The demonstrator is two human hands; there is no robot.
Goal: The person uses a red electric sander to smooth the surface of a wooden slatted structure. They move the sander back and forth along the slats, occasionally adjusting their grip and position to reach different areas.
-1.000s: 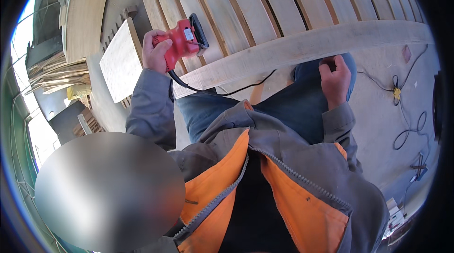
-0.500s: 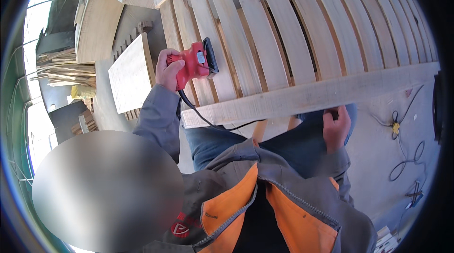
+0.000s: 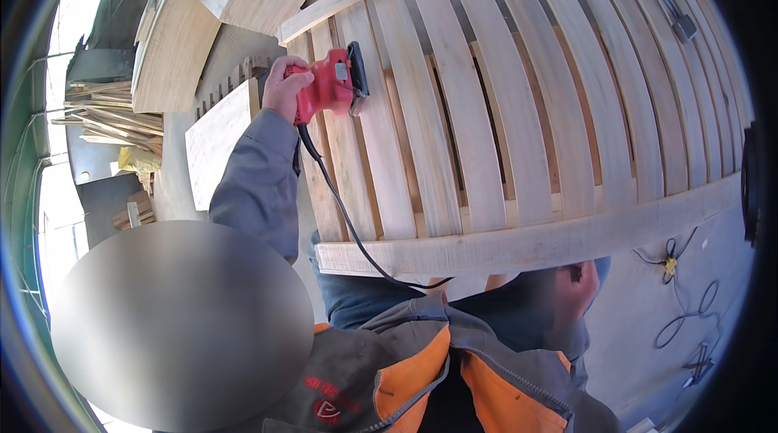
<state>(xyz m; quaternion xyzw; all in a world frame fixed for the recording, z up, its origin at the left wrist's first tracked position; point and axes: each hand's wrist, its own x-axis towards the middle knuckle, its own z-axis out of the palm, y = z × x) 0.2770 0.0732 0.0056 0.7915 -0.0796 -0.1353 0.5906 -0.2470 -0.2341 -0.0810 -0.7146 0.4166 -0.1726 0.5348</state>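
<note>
My left hand [image 3: 285, 91] is closed around the body of a red corded power sander [image 3: 324, 86] with a black pad. The sander is tilted on its side over the left slats of a wooden slatted panel [image 3: 486, 133], close to its far rail. I cannot tell whether the pad touches the wood. From the sander a black cord [image 3: 344, 210] runs over the near rail [image 3: 519, 232] toward my lap. My right hand [image 3: 577, 291] hangs low by my right thigh, just under that rail; its fingers are partly hidden and blurred.
Beside the panel on the left lies a white-topped board [image 3: 219, 145] on slatted wood. Large plywood sheets [image 3: 174, 60] and a pile of thin wood strips [image 3: 117, 117] are farther left. Loose cables with a yellow connector [image 3: 670, 265] lie on the floor at right. A grey block [image 3: 683, 28] on a cord rests on the slats.
My left hand has carried the sander away from me along the slats, toward the far rail. The view has shifted, and my right hand sits lower in the picture.
</note>
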